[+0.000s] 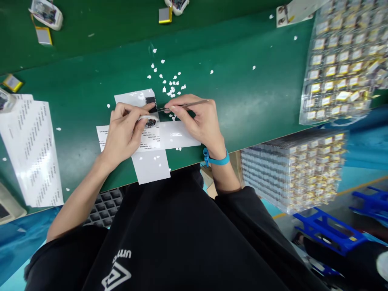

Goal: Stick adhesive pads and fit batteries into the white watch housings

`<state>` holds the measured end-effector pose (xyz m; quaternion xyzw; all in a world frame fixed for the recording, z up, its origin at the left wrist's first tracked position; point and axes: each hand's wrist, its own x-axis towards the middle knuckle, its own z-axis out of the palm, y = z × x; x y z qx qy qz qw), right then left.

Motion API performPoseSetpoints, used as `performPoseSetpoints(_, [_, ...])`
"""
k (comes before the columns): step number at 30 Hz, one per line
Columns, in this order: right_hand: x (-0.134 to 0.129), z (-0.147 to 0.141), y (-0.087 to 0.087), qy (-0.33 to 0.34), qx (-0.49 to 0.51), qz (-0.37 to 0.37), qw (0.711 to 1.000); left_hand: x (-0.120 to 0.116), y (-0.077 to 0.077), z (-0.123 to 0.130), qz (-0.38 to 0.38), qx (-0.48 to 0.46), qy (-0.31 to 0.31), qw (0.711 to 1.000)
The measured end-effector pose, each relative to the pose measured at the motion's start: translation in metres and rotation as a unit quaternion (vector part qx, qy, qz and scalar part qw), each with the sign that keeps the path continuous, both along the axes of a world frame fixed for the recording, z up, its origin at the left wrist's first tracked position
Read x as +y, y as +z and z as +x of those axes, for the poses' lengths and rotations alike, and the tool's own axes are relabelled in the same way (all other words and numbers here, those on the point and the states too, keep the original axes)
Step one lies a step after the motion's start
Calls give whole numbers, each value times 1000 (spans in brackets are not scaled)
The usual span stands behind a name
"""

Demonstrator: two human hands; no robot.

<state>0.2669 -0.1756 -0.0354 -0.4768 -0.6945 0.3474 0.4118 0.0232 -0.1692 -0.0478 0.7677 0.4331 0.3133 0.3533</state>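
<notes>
Over white sheets (151,166) on the green table (242,93), the left hand (125,129) is gripping a small device (150,121) and touching a black strip (150,104); the right hand (197,117) is pinching tweezers (189,105), their tips reaching the strip's edge.

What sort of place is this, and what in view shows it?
Probably an electronics assembly workshop: the right hand holds tweezers, the left hand a small device with exposed circuitry, and filled trays stand stacked nearby.
</notes>
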Motion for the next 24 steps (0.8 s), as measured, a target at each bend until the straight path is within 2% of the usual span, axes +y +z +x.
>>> performPoseSetpoints(6, [1,-1,-1,-3,-3,-8,1000,2,-2,0,-4,-12,4,1000])
performPoseSetpoints(11, [1,0,-1,-5,9,-8,1000,1,-3,0,32,10,-3,999])
performPoseSetpoints(20, [3,2,-2,4,-7,7,1000,-4,8,4,64,85,-3,994])
performPoseSetpoints(24, [5,1,-4,14,17,-13,1000,-2,2,4,67,80,1,995])
